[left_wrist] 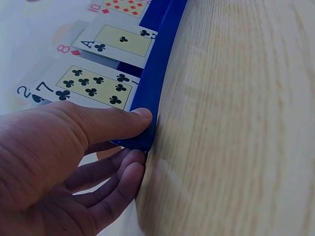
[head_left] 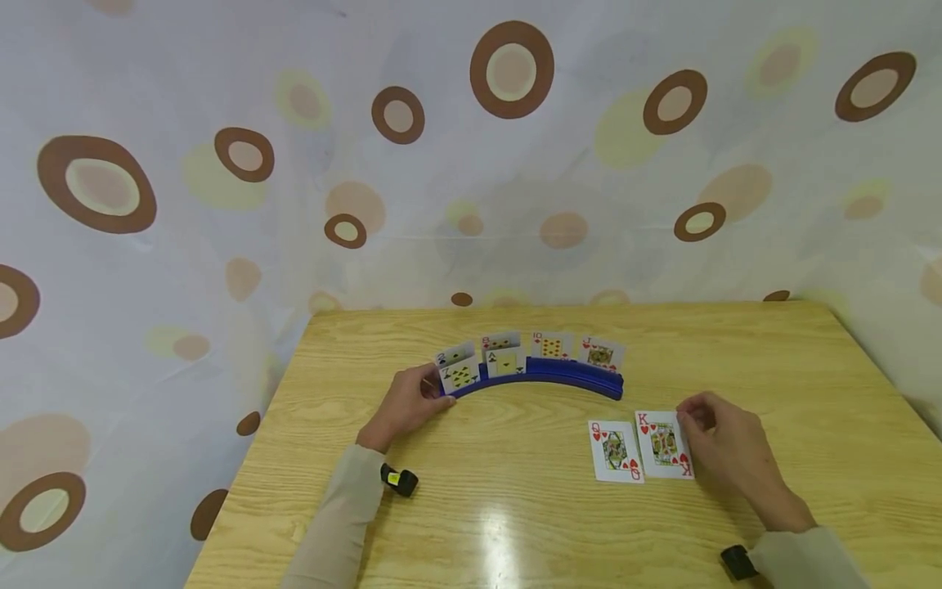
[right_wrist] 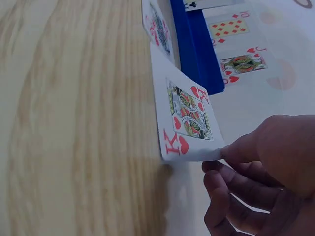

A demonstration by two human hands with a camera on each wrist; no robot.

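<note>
My left hand [head_left: 405, 401] grips the left end of a curved blue card holder [head_left: 574, 374], its thumb on the front in the left wrist view. Two rows of playing cards stand in the holder: the seven of clubs [left_wrist: 91, 86] and ace of clubs [left_wrist: 123, 42] in front, with a two, an eight, the ten of diamonds [head_left: 552, 346] and the jack of hearts [head_left: 601, 354] behind. To the right, my right hand [head_left: 728, 446] pinches the king of hearts [head_left: 665, 444] by its right edge between thumb and fingers. Beside the king lies the queen of hearts [head_left: 616, 451].
Everything is on a light wooden table [head_left: 515, 483]. A pale curtain [head_left: 441, 180] with brown and yellow circles hangs behind it and along the left side. Black wrist devices [head_left: 400, 480] are at both cuffs.
</note>
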